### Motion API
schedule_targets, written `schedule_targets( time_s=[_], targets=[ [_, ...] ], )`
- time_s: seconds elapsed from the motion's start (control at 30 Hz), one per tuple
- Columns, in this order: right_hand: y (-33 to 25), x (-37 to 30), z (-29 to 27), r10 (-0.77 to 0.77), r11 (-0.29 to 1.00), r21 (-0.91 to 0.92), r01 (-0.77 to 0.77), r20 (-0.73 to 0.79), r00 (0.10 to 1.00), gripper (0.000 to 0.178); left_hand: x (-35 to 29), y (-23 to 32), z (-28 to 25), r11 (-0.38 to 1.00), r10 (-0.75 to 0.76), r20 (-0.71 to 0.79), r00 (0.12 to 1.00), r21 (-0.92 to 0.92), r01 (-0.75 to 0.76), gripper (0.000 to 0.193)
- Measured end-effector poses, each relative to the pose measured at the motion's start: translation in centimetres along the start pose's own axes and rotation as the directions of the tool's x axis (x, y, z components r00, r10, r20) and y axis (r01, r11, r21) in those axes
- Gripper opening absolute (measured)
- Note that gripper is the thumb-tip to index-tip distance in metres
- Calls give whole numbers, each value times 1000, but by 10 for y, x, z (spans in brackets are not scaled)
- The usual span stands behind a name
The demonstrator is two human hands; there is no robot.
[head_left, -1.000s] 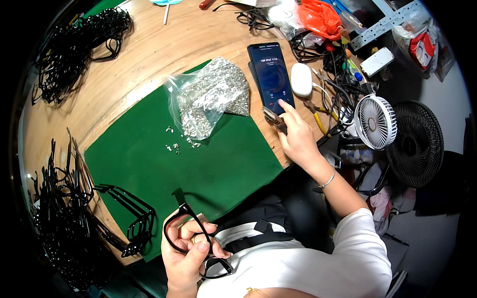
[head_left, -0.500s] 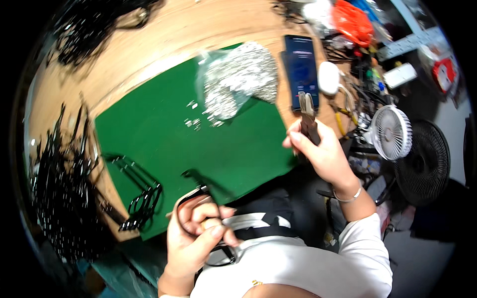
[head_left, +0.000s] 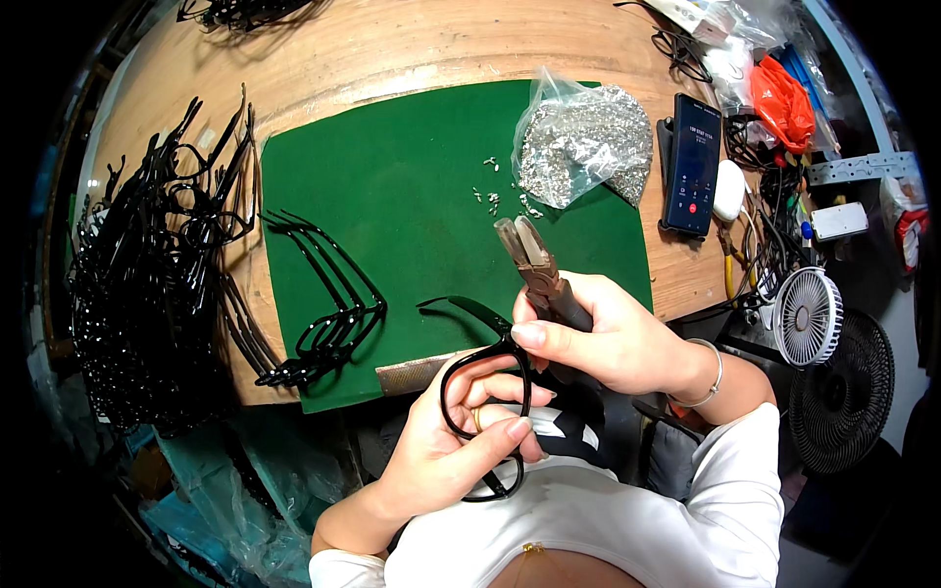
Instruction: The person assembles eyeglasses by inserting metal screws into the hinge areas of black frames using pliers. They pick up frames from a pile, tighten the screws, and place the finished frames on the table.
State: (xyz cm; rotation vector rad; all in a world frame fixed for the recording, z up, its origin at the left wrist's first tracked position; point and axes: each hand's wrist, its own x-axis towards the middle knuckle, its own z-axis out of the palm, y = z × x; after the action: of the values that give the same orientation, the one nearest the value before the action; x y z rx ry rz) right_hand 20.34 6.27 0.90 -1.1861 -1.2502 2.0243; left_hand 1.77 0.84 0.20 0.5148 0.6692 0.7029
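A black glasses frame (head_left: 530,392) is in my left hand (head_left: 456,431), whose fingers wrap round one rim close to my body. One temple arm stretches from it over the edge of the green mat (head_left: 421,186). My right hand (head_left: 613,333) grips a pair of pliers (head_left: 542,274) by dark handles, jaws pointing up and away, slightly parted with nothing visible between them. Its thumb is beside the glasses' upper corner; whether it touches I cannot tell. Several tiny silvery metal pieces (head_left: 493,201) lie on the mat past the jaws, next to an opened clear bag (head_left: 578,142) full of them.
Several black glasses frames (head_left: 343,318) stand together on the mat's left part. A large heap of black frames (head_left: 162,294) fills the table's left side. At right are a lit phone (head_left: 693,167), a white case (head_left: 728,189), tangled cables, a red bag (head_left: 782,103) and fans (head_left: 808,316).
My right hand has brought the pliers left and down, from near the phone to beside the glasses. The whole view has shifted, with the mat and phone now farther right.
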Motion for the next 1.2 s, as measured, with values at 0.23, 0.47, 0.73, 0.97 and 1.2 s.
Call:
schedule_targets(
  time_s=[0.23, 0.47, 0.73, 0.97, 1.2],
  targets=[
    [-3, -2, 4, 15, 1000, -18, -15, -46, 999, 17, 3, -4, 4, 993, 25, -47, 999, 115, -19, 48],
    [-4, -2, 3, -15, 978, -210, -1, -73, 997, 22, 4, 0, 5, 991, 13, -40, 999, 130, -8, 49],
    [-3, 2, 8, -33, 987, -157, 24, -54, 998, 20, -2, 6, 1, 998, -14, -19, 1000, 65, 15, 49],
    [-2, -3, 5, 5, 999, -37, -7, -36, 999, 22, -8, 12, -7, 999, -45, -4, 999, -19, 45, 48],
    [-11, -26, -11, 290, 870, -476, -132, 275, 917, 37, -10, 17, -12, 993, -110, -3, 994, 36, 110, 43]
  ],
)
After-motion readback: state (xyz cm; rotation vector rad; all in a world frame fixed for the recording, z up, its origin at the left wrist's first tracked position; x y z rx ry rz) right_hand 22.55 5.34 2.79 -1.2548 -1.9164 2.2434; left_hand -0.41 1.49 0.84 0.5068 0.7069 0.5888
